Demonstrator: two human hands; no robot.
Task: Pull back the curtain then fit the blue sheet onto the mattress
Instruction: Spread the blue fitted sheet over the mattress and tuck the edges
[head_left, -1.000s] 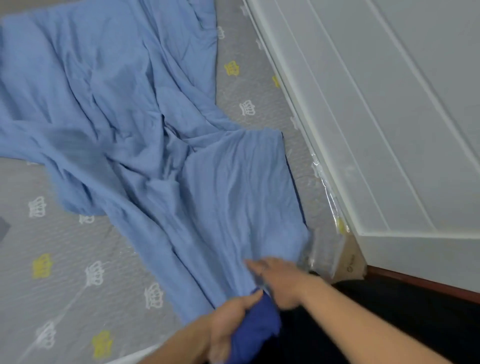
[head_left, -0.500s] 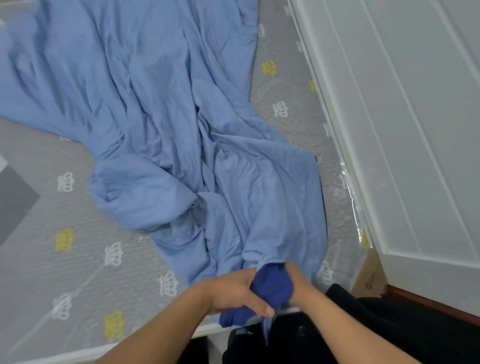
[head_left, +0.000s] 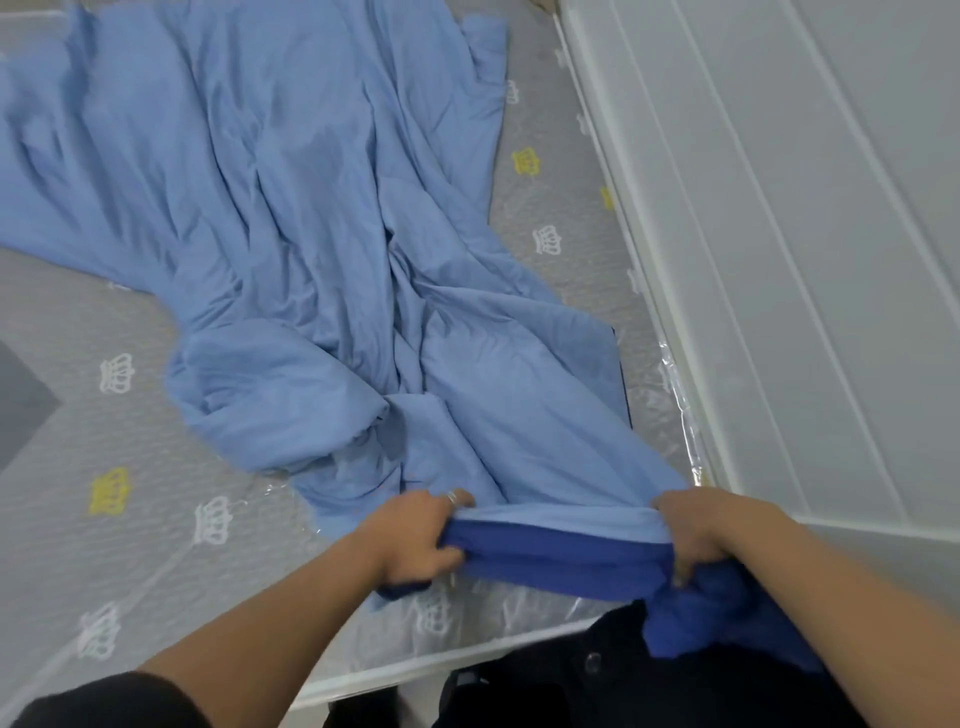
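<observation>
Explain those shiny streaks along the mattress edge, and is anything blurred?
Head view: the streaks are glare off clear plastic wrap covering the mattress. Head view: light is soft and even, leaving only faint shadows in the folds of the blue sheet. Head view: the crown prints at lower left look smeared.

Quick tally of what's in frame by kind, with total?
left hand, right hand, both gripping the sheet's near edge: 2
blue sheet, crumpled on the mattress: 1
mattress, grey with crown print: 1
white panelled surface along the right side: 1
Total: 5
</observation>
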